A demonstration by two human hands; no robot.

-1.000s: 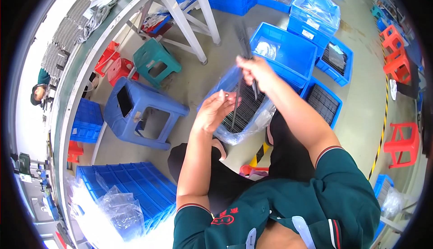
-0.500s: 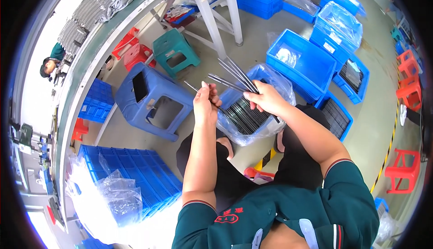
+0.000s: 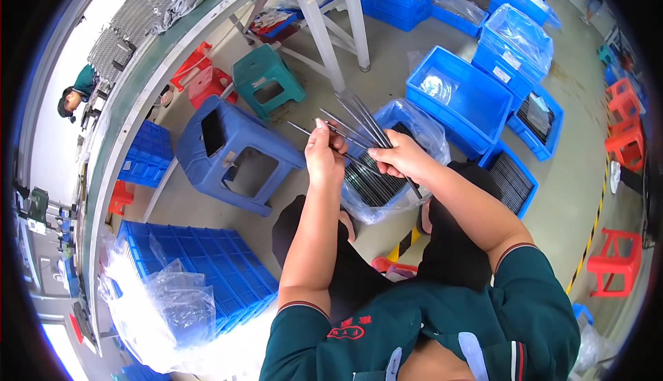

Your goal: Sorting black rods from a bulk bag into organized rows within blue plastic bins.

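Note:
My left hand [image 3: 323, 151] is closed on a thin dark metal rod [image 3: 298, 127], thumb and fingers pinching it; the rod's tip sticks out to the left. Close beside it, my right hand [image 3: 406, 154] grips a fanned bundle of similar rods [image 3: 364, 120], most of them pointing up and to the left. Both hands are above a blue bin lined with clear plastic [image 3: 433, 139]. Inside that bin many more dark rods [image 3: 371, 186] lie side by side. My hands partly hide the bin's middle.
A blue stool [image 3: 238, 136] with a black phone [image 3: 213, 132] stands to the left, a green stool [image 3: 266, 77] behind it. Blue crates [image 3: 459, 98] stand at the right, and stacked blue crates [image 3: 200, 263] at the near left. A long workbench [image 3: 138, 98] runs along the left.
My left hand has moved slightly right and up with its rod, closer to the bundle. My right hand still grips the bundle and has shifted slightly left.

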